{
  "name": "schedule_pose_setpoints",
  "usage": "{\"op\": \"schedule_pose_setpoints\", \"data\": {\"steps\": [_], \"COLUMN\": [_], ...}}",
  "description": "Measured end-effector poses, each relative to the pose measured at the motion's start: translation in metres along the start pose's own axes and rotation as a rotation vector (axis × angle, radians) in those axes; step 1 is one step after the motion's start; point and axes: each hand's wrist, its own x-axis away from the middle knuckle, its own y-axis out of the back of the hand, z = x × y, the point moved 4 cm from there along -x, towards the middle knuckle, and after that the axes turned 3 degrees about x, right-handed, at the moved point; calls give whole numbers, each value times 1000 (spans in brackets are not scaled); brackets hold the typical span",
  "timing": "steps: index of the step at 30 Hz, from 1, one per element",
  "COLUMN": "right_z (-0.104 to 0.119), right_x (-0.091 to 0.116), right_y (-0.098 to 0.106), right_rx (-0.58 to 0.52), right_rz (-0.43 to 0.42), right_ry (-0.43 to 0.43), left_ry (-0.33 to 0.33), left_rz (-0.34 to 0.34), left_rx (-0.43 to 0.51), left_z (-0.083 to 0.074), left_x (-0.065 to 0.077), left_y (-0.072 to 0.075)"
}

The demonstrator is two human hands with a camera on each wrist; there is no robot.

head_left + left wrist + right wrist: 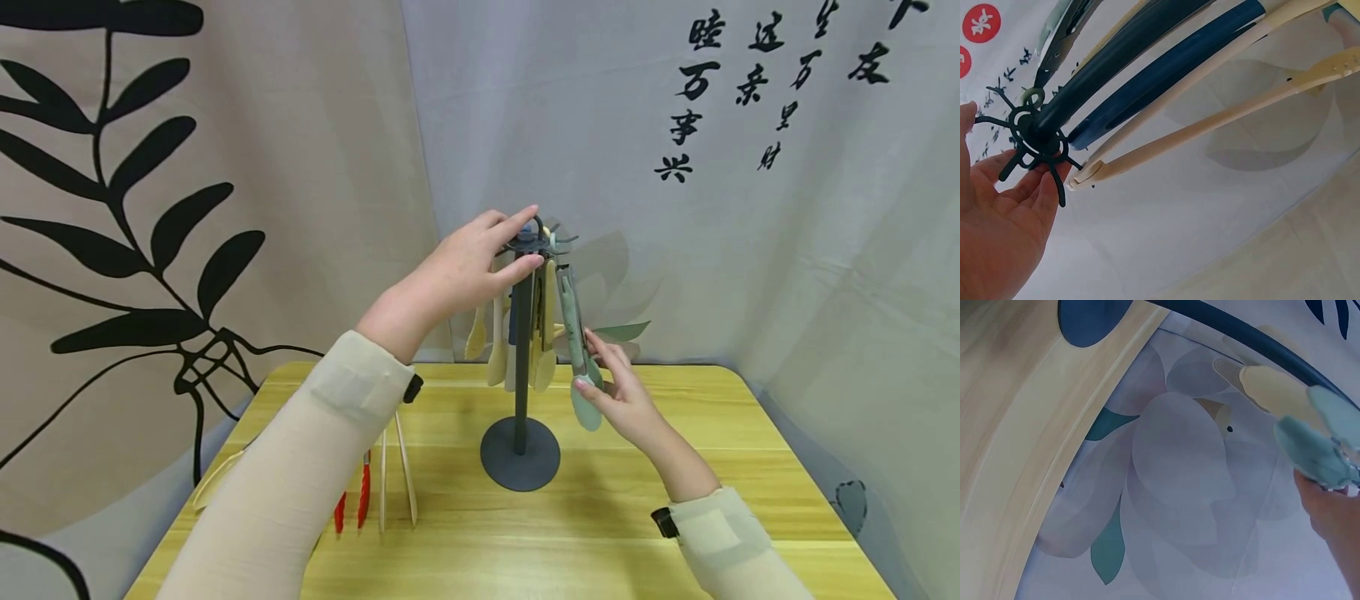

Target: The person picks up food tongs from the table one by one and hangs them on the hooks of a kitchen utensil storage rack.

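A dark utensil stand (522, 367) stands upright on its round base, with a ring of hooks (1038, 134) at its top. My left hand (465, 262) holds that ring, thumb on one side and fingers on the other. Pale green tongs (572, 321) hang down at the stand's right side, tilted slightly outward. Near their rounded heads my right hand (633, 404) grips them, thumb in front and fingers behind. In the right wrist view both green tong heads (1310, 453) show above the fingers. Other utensils hang beside the pole, among them a yellow one (476, 335) and a blue-handled one (1166, 75).
On the wooden table (675, 517), left of the stand, lie pale sticks (407, 475) and red-handled items (364, 492). A yellow item (216, 481) at the left edge is partly hidden by my left sleeve. A patterned curtain (540, 108) hangs behind the table.
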Motion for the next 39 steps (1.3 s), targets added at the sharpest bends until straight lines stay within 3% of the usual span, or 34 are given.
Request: {"op": "schedule_pose_setpoints", "data": {"steps": [22,30,39], "right_z": [4,32,37], "right_x": [0,2,6], "right_y": [-36,-42,-39], "right_rx": [-70,-33,2], "right_rz": [19,19,-16], "right_ry": [-94,-130,-80], "left_ry": [-10,-17,-71], "left_rz": [-23,-28,-53], "left_rx": [15,23,13], "left_z": [1,1,1], "left_x": [1,3,4], "left_y": [0,0,-2]}}
